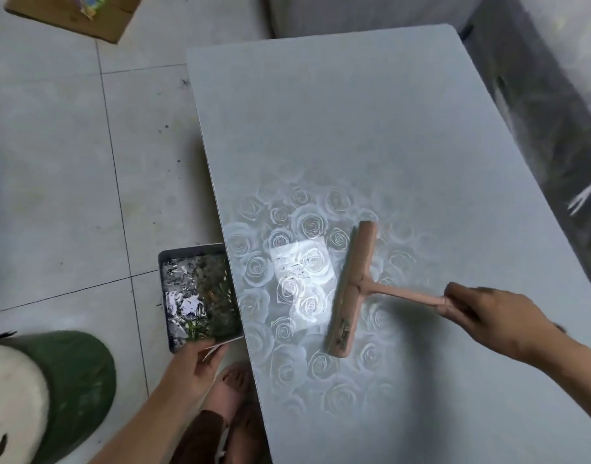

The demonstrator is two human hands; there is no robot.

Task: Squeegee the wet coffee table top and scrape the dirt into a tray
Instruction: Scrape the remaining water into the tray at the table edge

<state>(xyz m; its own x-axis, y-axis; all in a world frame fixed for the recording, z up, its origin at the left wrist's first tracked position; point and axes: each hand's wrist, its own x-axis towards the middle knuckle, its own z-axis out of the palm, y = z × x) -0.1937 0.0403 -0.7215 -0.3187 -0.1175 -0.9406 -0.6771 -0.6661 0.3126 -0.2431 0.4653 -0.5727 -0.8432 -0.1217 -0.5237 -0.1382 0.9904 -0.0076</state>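
The grey coffee table top (354, 122) has a rose pattern and a bright wet reflection near its left edge. A pink squeegee (352, 289) lies with its blade on the table, right of small dark dirt specks (295, 264). My right hand (491, 316) grips the end of its handle. A dark tray (197, 294) holding dirty water and debris sits tucked just under the table's left edge. My left hand (195, 366) grips the tray's near rim.
A tiled floor (69, 182) lies to the left. A green and white round object (46, 396) stands at the lower left. A cardboard piece (76, 15) lies at the top left. My foot (230, 386) is beside the table. Dark patterned fabric (548, 139) runs along the right.
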